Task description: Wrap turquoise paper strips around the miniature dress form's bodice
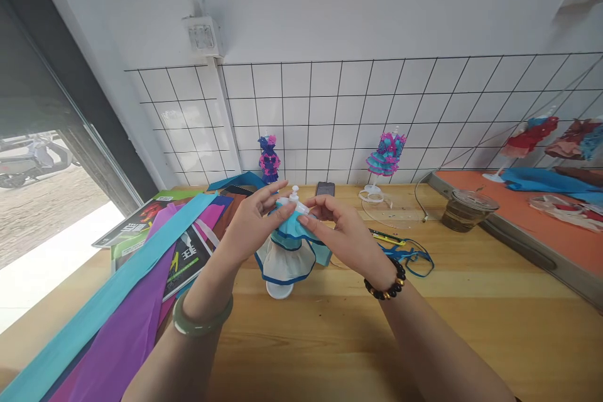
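Note:
A small white dress form point(294, 193) stands in front of me on its round white base point(279, 291). It wears a doll dress point(286, 261) with a turquoise top layer and a white skirt edged in dark blue. My left hand point(254, 220) is closed on the left side of the turquoise layer near the shoulder, its thumb across the front. At the other side, my right hand point(343, 232) pinches the same layer between thumb and fingers. A piece of light turquoise cloth point(323, 255) shows behind the skirt, partly hidden by my right hand.
Turquoise and purple fabric strips point(136, 270) lie over magazines point(188, 257) at left. Behind are a phone point(325, 188) and two dressed forms, one navy point(269, 160), one pink-turquoise point(386, 156). At right are a yellow cutter point(389, 237), blue ribbon point(414, 257) and a lidded cup point(468, 208).

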The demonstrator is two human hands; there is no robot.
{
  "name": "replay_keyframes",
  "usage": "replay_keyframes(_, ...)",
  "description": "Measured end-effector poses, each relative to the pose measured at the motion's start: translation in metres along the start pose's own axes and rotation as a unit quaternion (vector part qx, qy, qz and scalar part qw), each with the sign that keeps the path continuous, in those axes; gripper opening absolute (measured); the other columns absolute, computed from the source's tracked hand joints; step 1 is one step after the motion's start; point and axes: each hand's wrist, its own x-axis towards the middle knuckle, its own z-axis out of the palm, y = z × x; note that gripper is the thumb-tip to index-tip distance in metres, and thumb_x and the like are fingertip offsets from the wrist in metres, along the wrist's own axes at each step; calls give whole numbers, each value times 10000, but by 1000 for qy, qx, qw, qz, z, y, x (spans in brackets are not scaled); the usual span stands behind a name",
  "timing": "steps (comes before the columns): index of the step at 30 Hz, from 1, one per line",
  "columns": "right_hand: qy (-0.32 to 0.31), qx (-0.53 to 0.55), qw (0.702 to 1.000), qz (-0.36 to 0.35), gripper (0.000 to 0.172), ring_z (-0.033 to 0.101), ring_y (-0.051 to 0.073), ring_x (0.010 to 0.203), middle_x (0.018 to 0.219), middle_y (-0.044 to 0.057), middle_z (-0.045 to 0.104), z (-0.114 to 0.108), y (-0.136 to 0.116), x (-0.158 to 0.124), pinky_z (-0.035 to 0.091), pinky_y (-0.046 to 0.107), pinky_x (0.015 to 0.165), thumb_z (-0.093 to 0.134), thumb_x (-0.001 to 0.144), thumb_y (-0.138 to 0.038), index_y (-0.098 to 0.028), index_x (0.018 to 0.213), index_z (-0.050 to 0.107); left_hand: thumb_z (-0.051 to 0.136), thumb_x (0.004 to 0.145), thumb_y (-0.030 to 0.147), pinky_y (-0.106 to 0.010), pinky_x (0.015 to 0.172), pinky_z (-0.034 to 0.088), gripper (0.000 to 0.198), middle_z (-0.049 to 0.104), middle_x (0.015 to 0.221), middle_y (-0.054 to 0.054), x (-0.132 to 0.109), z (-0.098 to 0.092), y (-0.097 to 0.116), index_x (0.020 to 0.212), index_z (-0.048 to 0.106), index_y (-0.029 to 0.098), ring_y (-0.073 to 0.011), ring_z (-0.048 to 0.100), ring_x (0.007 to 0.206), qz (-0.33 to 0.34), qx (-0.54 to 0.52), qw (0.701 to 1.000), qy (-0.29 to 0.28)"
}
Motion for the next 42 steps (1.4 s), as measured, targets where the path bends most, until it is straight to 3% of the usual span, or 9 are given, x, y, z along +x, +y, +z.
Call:
replay_keyframes(7, 25, -23, 999, 8, 263, 582, 160, 827, 830, 34, 620, 0, 2, 0, 481, 297, 722, 585, 833, -368, -170, 1005, 596, 403, 894, 579, -365, 1001, 430, 559, 668, 1185, -92, 3, -1, -3, 1296, 529, 212, -243, 545, 1201, 17, -17, 999, 36)
replay_keyframes(14, 49, -38, 998, 12, 252, 565, 153, 772, 784, 20, 604, -3, 10, 5, 466, 287, 677, 574, 833, -371, -174, 990, 591, 594, 807, 525, -340, 837, 498, 499, 676, 1081, -91, 6, -4, -5, 1164, 567, 178, -235, 618, 1016, 5, 50, 997, 51)
replay_keyframes(20, 57, -48, 997, 22, 255, 583, 161, 781, 786, 19, 617, -4, 13, 4, 460, 284, 655, 561, 842, -383, -183, 999, 583, 635, 781, 493, -356, 838, 499, 407, 655, 1034, -88, 6, -2, -8, 1026, 582, 173, -223, 615, 982, 18, 64, 996, 62)
replay_keyframes(25, 53, -82, 995, 14, 257, 590, 174, 842, 832, 30, 637, 1, 2, -2, 449, 284, 667, 573, 839, -394, -193, 997, 595, 664, 758, 464, -393, 938, 458, 424, 630, 1107, -73, -1, 6, 0, 1081, 560, 210, -228, 585, 1073, 62, 125, 986, 96)
replay_keyframes(30, 13, -91, 996, 3, 252, 567, 158, 827, 851, 31, 626, 0, -7, -4, 448, 291, 713, 559, 857, -356, -180, 1031, 603, 674, 752, 427, -409, 992, 416, 328, 635, 1150, -37, -6, 5, 7, 1019, 620, 245, -228, 564, 1110, 71, 184, 978, 64)
replay_keyframes(35, -22, -89, 996, 17, 303, 558, 157, 806, 845, 18, 607, -5, -6, -5, 438, 279, 657, 569, 844, -352, -204, 1107, 601, 682, 742, 451, -409, 1007, 412, 345, 653, 1147, -28, -5, 1, 6, 1021, 645, 253, -232, 569, 1119, 63, 186, 978, 62)
replay_keyframes(42, -2, -112, 993, 20, 419, 561, 149, 774, 837, 6, 615, -6, -9, -7, 437, 274, 640, 566, 845, -349, -220, 1243, 565, 680, 752, 445, -391, 1025, 412, 424, 652, 1181, -10, -4, 0, 3, 1140, 620, 286, -218, 578, 1118, 66, 173, 981, 61)
